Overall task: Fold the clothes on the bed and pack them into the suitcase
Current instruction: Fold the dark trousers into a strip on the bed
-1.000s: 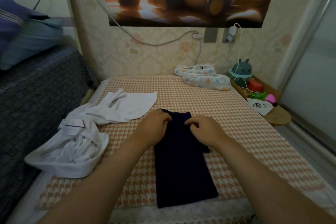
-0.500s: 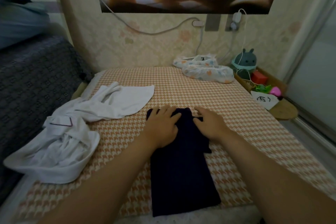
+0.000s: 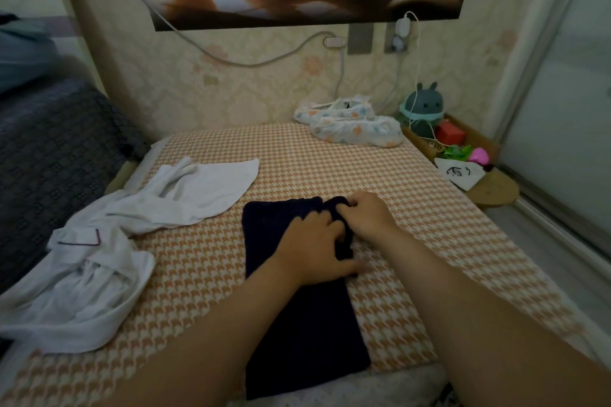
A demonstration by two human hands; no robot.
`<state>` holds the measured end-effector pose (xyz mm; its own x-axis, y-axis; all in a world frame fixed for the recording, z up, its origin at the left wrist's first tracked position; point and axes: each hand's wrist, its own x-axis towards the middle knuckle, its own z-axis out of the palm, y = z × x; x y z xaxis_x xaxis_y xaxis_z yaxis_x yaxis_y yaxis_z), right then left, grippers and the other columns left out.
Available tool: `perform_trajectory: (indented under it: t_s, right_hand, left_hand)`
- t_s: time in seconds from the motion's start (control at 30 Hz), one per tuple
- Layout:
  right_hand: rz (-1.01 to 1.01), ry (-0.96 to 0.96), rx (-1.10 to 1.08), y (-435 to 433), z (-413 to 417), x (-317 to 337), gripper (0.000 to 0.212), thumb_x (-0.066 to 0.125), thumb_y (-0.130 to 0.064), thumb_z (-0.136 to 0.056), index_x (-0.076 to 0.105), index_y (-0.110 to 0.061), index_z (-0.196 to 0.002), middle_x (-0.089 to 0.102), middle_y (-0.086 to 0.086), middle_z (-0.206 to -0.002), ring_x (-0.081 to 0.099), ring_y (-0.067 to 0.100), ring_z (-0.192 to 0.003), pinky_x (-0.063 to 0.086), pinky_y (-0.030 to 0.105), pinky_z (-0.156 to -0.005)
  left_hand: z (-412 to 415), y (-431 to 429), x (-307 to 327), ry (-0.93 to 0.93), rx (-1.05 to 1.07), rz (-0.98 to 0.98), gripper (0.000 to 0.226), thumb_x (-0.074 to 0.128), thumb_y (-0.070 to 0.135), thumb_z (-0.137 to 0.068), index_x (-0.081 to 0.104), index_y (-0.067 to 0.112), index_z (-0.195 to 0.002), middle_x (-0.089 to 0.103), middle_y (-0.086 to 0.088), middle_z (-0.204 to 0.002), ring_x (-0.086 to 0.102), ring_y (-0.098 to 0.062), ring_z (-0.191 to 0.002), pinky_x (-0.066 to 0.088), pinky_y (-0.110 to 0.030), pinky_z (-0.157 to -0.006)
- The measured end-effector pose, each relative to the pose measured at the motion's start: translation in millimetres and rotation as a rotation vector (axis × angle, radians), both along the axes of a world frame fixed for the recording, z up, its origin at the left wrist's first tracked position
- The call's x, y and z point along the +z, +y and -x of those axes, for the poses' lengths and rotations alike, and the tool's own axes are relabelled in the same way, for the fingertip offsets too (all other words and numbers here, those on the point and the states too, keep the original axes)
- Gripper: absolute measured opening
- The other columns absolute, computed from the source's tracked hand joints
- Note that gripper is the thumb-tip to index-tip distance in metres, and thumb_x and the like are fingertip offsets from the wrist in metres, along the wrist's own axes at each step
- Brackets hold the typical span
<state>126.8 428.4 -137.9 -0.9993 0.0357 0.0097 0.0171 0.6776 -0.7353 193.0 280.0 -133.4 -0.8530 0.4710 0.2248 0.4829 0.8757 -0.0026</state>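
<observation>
Navy garment [image 3: 299,324], long folded strip; left fingers [image 3: 322,221] spread pressing it; right fingers [image 3: 351,205] pinch top edge

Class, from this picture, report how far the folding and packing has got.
Done: the dark garment looks folded into a narrow strip. In hand: the left hand presses it while the right hand pinches its far corner. Left: the white clothes lie crumpled; no suitcase in view.

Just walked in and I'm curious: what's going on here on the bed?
A person is folding a dark navy garment on the houndstooth bed. The right hand pinches its far right corner while the left hand rests on the cloth. A crumpled white garment lies to the left, not yet folded.
</observation>
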Motion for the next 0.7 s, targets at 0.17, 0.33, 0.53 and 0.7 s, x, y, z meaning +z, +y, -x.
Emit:
perform_trajectory:
  t_s: [0.17, 0.33, 0.53, 0.7]
  right_hand:
    - [-0.027, 0.001, -0.026, -1.0, -1.8, 2.9, 0.035, 0.064, -0.03, -0.091, 0.049, -0.014, -0.064, 0.05, 0.004, -0.059, 0.046, 0.017, -0.053, 0.035, 0.028, -0.05]
    - [0.164, 0.013, -0.08, -13.8, -3.8, 16.5, 0.024, 0.07, -0.021, -0.082, 0.065, -0.004, -0.066, 0.063, 0.014, -0.064, 0.056, 0.02, -0.058, 0.038, 0.026, -0.051]
    - [0.576, -0.185, 0.097, -47.4, -14.0, 32.5, 0.022, 0.059, -0.032, -0.098, 0.066, -0.016, -0.11, 0.075, 0.0, -0.093, 0.071, 0.017, -0.066, 0.049, 0.026, -0.053]
    - [0.027, 0.138, 0.346, -57.8, -17.8, 2.4, 0.035, 0.061, -0.009, -0.093, 0.065, -0.016, -0.128, 0.062, -0.002, -0.128, 0.058, 0.012, -0.116, 0.04, 0.019, -0.097]
  left_hand:
    - [-7.9, 9.1, 6.6, -0.058, 0.039, -0.052, 0.037, 0.06, 0.051, -0.087, 0.06, 0.022, -0.11, 0.054, 0.002, -0.103, 0.05, -0.015, -0.088, 0.042, -0.031, -0.065]
    - [-17.5, -11.9, 28.3, -0.036, 0.193, -0.473, 0.008, 0.059, 0.026, -0.09, 0.064, 0.021, -0.086, 0.061, 0.01, -0.076, 0.056, -0.006, -0.068, 0.044, -0.024, -0.059]
    - [-32.0, -63.3, 54.0, -0.725, 0.59, -0.562, 0.034, 0.042, 0.031, -0.095, 0.066, 0.008, -0.095, 0.073, -0.004, -0.078, 0.07, -0.022, -0.065, 0.055, -0.033, -0.072]
    - [-26.4, -82.4, 51.0, -0.229, 0.443, -0.492, 0.026, 0.043, 0.022, -0.093, 0.064, 0.009, -0.084, 0.069, -0.006, -0.083, 0.063, -0.022, -0.075, 0.053, -0.043, -0.078]
